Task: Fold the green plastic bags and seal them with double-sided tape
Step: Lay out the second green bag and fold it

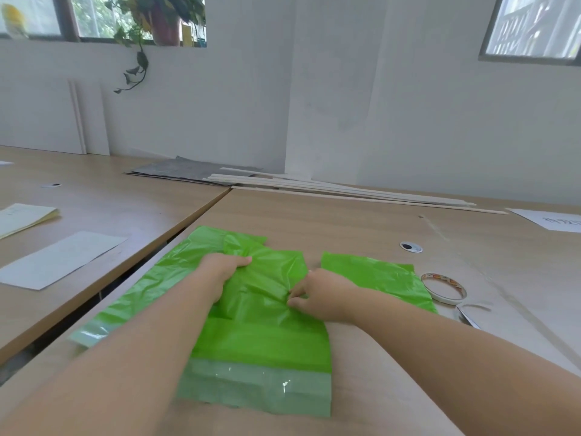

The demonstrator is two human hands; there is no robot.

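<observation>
Head cam: we see three green bags on the bench [361,221].

- Centre bag [261,338] is at 6 o'clock. Its near end lies flat with a pale glossy strip across the near edge; its far end is crumpled.
- Left bag [151,291] is at 8 o'clock. It runs diagonally and is partly under the centre bag and our left forearm.
- Right bag [377,275] is at 3 o'clock of the crumpled area and lies flat. Its near-left corner is hidden behind our right wrist.

Left hand [224,267] sits on the far-left part of the centre bag. The thumb lies on top of the film, pointing to 3 o'clock. The fingers are tucked out of sight, so it is probably clamped on a fold, but we can't confirm that.

Right hand [323,294] is at the centre bag's right edge. Thumb and fingertips are closed together on a pucker of film, pinching it.

Tape roll [443,289] lies flat on the bench just beside the right bag's right edge. A small paper scrap [468,314] is at its 5 o'clock. A cable grommet [410,247] is at 1 o'clock of the right bag.

A second bench [110,199] butts up at 9 o'clock and carries paper sheets [59,259]. Wooden strips [345,188] lie at 12 o'clock along the wall. A trailing plant [141,36] is at 11 o'clock on the sill.
</observation>
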